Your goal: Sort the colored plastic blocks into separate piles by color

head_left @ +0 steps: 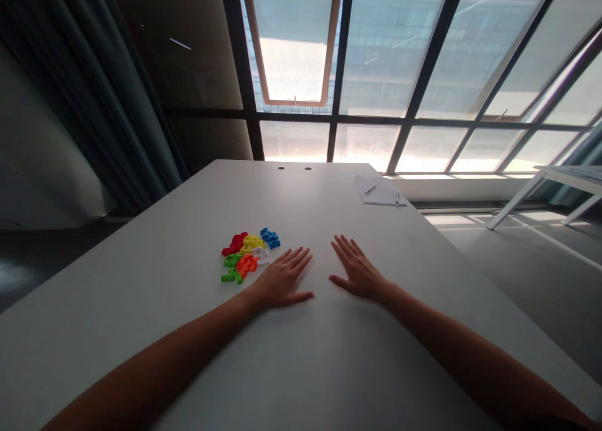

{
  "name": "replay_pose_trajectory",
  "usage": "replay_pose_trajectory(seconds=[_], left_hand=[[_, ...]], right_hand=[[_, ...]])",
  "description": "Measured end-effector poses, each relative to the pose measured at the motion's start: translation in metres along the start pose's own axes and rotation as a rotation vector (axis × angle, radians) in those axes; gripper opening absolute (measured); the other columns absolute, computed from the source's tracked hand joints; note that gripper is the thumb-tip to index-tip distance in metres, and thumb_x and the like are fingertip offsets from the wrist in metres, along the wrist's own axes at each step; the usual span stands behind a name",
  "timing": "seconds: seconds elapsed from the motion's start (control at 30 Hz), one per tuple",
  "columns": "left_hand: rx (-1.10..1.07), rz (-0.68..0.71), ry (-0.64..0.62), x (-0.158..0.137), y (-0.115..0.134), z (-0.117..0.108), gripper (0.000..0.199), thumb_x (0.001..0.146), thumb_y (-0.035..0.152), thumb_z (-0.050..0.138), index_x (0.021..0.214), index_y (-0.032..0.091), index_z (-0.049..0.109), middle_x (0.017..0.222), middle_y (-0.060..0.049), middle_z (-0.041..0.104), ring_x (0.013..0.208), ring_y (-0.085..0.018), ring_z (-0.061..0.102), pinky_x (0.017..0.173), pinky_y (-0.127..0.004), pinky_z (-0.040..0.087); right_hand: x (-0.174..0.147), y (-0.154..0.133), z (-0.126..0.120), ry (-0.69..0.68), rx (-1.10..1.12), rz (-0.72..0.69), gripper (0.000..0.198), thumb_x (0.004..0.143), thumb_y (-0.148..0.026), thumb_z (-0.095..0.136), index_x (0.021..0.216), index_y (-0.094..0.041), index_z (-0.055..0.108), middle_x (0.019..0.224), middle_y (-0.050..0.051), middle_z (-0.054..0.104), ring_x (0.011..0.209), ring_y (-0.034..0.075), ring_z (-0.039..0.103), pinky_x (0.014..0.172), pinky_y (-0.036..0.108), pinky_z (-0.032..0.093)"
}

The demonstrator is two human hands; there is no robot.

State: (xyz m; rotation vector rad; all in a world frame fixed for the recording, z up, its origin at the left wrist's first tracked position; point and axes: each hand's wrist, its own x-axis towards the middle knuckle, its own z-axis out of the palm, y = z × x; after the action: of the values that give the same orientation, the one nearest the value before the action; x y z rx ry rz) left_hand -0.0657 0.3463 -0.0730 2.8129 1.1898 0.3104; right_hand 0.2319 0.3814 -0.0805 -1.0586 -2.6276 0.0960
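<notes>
My left hand lies palm down on the white table, fingers stretched out and thumb spread, holding nothing. Just beyond its left side is a cluster of small plastic pieces, sorted by colour: red pieces, yellow pieces, blue pieces, white pieces, green pieces and orange pieces. Their exact kind is too small to make out. The white ones are nearest my left hand. Across a gap, my right hand rests flat too, fingers extended, with nothing in it.
Papers with what look like pens on them lie near the table's far right corner. Two round holes show at the far edge. Tall windows stand behind, a dark curtain hangs left, and another white table is at right.
</notes>
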Motion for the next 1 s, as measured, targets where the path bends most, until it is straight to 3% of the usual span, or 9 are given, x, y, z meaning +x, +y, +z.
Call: replay_pose_trajectory(seconds=[0.1,0.2,0.63,1.0], left_hand=[[0.002,-0.016,-0.121,-0.0015,-0.0038,0.0019,0.105,0.095,0.086,0.040,0.169,0.011,0.028,0.173,-0.021,0.024,0.162,-0.035,0.022,0.132,-0.053,0.020],[0.002,-0.022,-0.177,-0.0004,-0.0050,0.0031,0.106,0.096,0.086,0.036,0.170,0.011,0.024,0.174,-0.020,0.019,0.163,-0.033,0.017,0.133,-0.050,0.015],[-0.024,-0.030,-0.117,0.0001,-0.0073,0.0046,0.100,0.096,0.085,0.040,0.171,0.019,0.025,0.174,-0.016,0.023,0.162,-0.032,0.024,0.132,-0.049,0.018],[-0.030,-0.050,-0.115,0.0003,-0.0068,0.0039,0.098,0.097,0.085,0.038,0.170,0.019,0.028,0.174,-0.014,0.025,0.162,-0.030,0.023,0.133,-0.048,0.016]], right_hand=[[0.0018,-0.0051,0.0005,-0.198,0.030,0.011,0.104,0.097,-0.083,0.042,0.170,-0.010,0.026,0.174,0.021,0.020,0.164,0.036,0.013,0.133,0.056,0.014],[0.0018,-0.0074,-0.0002,-0.259,0.039,0.029,0.105,0.097,-0.085,0.038,0.170,-0.011,0.026,0.174,0.019,0.018,0.164,0.035,0.013,0.134,0.053,0.010],[0.0016,-0.0013,0.0085,-0.138,0.068,0.024,0.091,0.099,-0.077,0.049,0.166,-0.017,0.040,0.171,0.018,0.031,0.161,0.035,0.025,0.132,0.056,0.019],[0.0024,-0.0019,0.0062,-0.140,0.045,0.039,0.083,0.102,-0.071,0.050,0.164,-0.016,0.043,0.171,0.017,0.033,0.161,0.034,0.027,0.132,0.056,0.021]])
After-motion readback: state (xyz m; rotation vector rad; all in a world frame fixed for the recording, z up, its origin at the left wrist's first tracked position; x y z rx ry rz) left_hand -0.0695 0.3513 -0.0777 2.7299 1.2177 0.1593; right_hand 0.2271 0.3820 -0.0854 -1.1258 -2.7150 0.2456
